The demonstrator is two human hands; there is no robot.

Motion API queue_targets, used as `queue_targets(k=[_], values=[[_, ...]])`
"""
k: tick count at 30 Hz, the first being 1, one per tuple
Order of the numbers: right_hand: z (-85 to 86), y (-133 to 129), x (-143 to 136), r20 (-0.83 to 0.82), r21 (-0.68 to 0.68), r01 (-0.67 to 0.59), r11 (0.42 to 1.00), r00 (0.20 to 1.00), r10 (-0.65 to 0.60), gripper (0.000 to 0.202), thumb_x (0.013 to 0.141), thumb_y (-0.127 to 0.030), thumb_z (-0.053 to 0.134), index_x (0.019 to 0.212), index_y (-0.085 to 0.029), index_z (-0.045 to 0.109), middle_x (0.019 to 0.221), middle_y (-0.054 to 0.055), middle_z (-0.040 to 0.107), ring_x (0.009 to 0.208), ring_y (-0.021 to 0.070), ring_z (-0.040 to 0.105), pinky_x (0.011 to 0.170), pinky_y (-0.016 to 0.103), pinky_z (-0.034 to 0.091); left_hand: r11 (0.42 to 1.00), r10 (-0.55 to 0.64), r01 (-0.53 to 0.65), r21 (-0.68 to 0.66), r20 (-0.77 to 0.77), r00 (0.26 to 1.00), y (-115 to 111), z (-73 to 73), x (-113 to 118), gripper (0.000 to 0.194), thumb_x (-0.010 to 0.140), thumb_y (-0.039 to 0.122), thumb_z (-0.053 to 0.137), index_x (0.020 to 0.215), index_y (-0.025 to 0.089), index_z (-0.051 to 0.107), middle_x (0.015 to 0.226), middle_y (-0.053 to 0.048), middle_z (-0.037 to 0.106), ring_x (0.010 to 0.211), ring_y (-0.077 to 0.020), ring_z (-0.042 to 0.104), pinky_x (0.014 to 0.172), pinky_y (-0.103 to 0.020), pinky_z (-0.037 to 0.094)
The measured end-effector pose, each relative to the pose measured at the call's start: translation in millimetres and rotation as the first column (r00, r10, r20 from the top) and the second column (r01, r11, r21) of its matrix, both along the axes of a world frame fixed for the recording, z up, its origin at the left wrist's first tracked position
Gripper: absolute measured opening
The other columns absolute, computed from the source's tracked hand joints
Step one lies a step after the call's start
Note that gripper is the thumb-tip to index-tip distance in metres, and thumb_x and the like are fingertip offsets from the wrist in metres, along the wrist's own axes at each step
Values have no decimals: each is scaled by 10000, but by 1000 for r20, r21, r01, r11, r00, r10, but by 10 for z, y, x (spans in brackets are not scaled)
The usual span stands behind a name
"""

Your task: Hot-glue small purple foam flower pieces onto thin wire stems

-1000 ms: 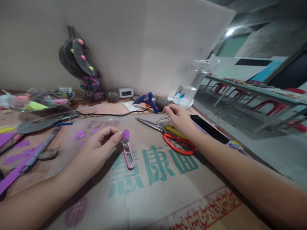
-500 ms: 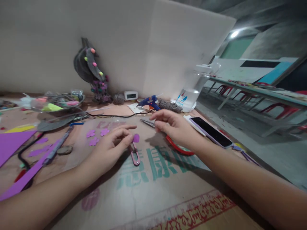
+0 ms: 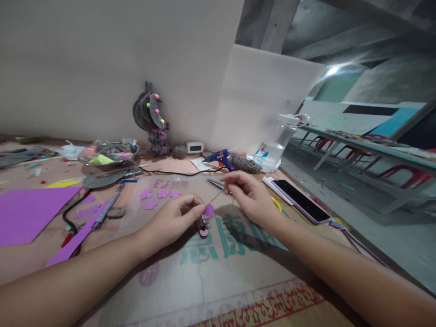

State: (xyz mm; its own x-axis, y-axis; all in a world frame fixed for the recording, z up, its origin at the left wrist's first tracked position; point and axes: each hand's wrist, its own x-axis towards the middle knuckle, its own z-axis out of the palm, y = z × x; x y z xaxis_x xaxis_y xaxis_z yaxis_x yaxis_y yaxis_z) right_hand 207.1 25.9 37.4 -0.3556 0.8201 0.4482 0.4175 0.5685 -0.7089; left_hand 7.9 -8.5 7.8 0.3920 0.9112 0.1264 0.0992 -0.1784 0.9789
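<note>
A thin strand (image 3: 215, 197) stretches between my hands. My left hand (image 3: 184, 213) is closed, with thumb and forefinger pinching the strand's lower end. Just beside those fingertips is a small purple piece (image 3: 209, 210). Below it lies a small pink tool (image 3: 203, 232) with a rounded end, partly hidden by the hand. My right hand (image 3: 250, 197) is closed too, pinching the strand's upper end. Behind its fingers, pointed metal blades (image 3: 214, 183) rest on the board; the rest of them is hidden. Several purple paper flowers (image 3: 163, 193) lie left of my hands.
Printed cardboard (image 3: 204, 290) covers the work surface. At the back are a blue glue gun (image 3: 220, 157), a twine bundle (image 3: 245, 163), a white clock (image 3: 195, 147) and a clear jug (image 3: 270, 150). A phone (image 3: 301, 200) lies right, purple sheet (image 3: 34, 213) left, near a bowl (image 3: 111, 159).
The view has shifted, so things sit lower and further right. My fingers have closed, and a strand now spans between them. The red loop by my right hand no longer shows.
</note>
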Motion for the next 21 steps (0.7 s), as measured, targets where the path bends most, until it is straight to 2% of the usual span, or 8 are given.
queue_targets(k=[3, 6, 8, 11, 16, 21], values=[[84, 142, 133, 248, 18, 29, 999, 968, -33, 220, 856, -158, 433, 1000, -208, 591, 728, 0, 603, 654, 137, 541, 601, 262, 407, 994, 101, -97, 58, -62, 993, 30, 8, -9, 239, 856, 362, 498, 717, 179, 562, 642, -5, 611, 631, -159, 607, 616, -271, 455], [145, 271, 243, 483, 45, 34, 998, 874, -52, 201, 877, -285, 473, 938, -209, 649, 838, 42, 676, 743, 179, 584, 669, 300, 411, 977, 201, -191, 97, -105, 974, 69, -14, -28, 248, 848, 379, 508, 717, 176, 566, 653, -2, 591, 644, -155, 567, 621, -261, 420], [171, 334, 298, 485, 128, 107, 986, 861, -156, 255, 891, -365, 466, 944, -208, 660, 937, 62, 687, 824, 206, 597, 713, 320, 410, 967, 247, -239, 91, -83, 965, 94, -34, -39, 254, 846, 386, 509, 711, 175, 553, 644, 6, 570, 639, -150, 548, 616, -255, 407], [175, 399, 362, 417, 184, 187, 965, 874, -249, 264, 889, -380, 469, 964, -206, 652, 968, 61, 684, 865, 210, 601, 723, 321, 417, 967, 253, -251, 50, -30, 967, 117, -56, -48, 260, 841, 402, 515, 721, 174, 546, 636, 14, 560, 618, -139, 532, 595, -244, 397], [64, 569, 465, 323, 163, 256, 953, 899, -297, 208, 849, -334, 523, 947, -179, 622, 898, 58, 678, 826, 182, 612, 741, 313, 454, 970, 241, -238, 55, -61, 969, 123, -62, -64, 271, 840, 409, 526, 738, 162, 567, 672, -3, 603, 643, -143, 551, 610, -245, 403], [-57, 945, 521, 370, 79, 337, 938, 864, -341, 285, 810, -282, 576, 1058, -142, 592, 1023, 91, 669, 858, 172, 627, 784, 302, 468, 975, 219, -215, 60, -70, 973, 133, -77, -77, 292, 854, 424, 505, 718, 169, 552, 687, -7, 630, 651, -147, 573, 601, -240, 399]])
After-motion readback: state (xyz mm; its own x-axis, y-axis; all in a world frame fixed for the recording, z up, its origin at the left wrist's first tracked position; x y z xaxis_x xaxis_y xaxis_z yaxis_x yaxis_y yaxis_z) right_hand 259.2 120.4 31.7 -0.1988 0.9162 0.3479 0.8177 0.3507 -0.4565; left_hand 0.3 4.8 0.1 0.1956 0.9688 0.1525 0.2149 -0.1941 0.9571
